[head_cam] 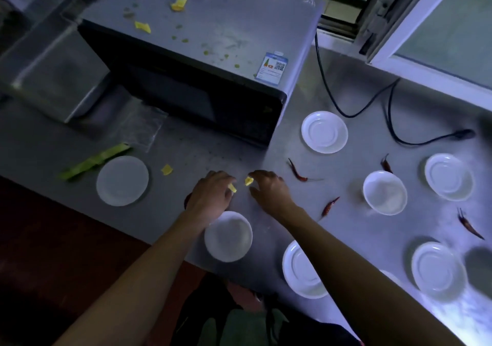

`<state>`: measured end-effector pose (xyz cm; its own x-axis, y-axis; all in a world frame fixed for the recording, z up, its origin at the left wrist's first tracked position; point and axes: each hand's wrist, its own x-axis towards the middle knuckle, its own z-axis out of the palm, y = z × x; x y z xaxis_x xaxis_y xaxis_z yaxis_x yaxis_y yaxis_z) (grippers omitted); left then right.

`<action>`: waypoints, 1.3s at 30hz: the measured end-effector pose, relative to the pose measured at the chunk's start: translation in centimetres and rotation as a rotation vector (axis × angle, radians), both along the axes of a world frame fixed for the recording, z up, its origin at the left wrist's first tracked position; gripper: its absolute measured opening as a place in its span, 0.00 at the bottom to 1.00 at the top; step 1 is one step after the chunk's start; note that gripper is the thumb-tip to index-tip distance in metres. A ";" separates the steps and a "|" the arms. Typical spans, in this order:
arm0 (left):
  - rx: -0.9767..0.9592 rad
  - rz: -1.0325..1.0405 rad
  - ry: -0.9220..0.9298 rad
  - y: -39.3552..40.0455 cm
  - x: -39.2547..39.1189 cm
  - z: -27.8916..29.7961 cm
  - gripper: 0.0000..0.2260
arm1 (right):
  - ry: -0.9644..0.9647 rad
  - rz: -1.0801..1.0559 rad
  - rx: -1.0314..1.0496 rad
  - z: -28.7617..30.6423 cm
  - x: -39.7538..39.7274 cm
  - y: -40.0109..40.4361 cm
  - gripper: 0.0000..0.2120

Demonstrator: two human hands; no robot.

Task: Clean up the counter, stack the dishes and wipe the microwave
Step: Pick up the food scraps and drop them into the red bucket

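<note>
Two yellow scraps sit mid-frame near the counter's front edge: left hand (213,192) pinches one yellow scrap (232,187) at its fingertips, right hand (269,190) pinches another yellow scrap (248,180) between thumb and fingers. Hands close together, not touching. Third loose yellow piece (167,169) lies on the grey counter (346,228) at 10 o'clock from the left hand. Small white bowl (228,236) sits at 6 o'clock just below the left hand, near the counter edge. White plate (122,180) at 9 o'clock, with green peel strip (93,161) beside its upper left. Saucer (302,269) at 5 o'clock, partly under the right forearm. Bowl (385,192) at 3 o'clock; saucers at 1 o'clock (324,132), far right (449,176) and lower right (438,271). Dried red chillies scattered: one (297,171) just right of the right hand, one (330,206) at 4 o'clock, others further right. Microwave (213,52) at 12 o'clock, door dark, top dirty with yellow bits (179,4) and green specks, label sticker (272,68) on its right front corner. Black cord (346,100) runs along the counter at 2 o'clock under the window frame (415,26)
</note>
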<state>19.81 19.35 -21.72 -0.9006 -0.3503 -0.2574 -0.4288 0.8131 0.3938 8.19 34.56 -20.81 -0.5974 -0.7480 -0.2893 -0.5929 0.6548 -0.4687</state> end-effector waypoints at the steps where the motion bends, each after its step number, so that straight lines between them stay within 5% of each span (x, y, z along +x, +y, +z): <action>1: 0.001 -0.015 -0.008 -0.4 -0.4 -0.3 0.14 | 0.013 -0.002 0.017 -0.3 0.1 -0.5 0.18; 17: 0.039 -0.218 0.002 -2.7 -2.2 -2.7 0.11 | 0.197 -0.096 0.181 -2.1 1.4 -1.9 0.11; 26: 0.006 -0.321 0.041 -2.9 -2.8 -2.2 0.01 | 0.062 -0.324 0.095 -1.7 2.1 -1.3 0.07; 39: 0.141 -0.421 0.110 -0.7 -5.1 -0.9 0.02 | 0.069 -0.689 -0.126 0.4 4.3 4.2 0.06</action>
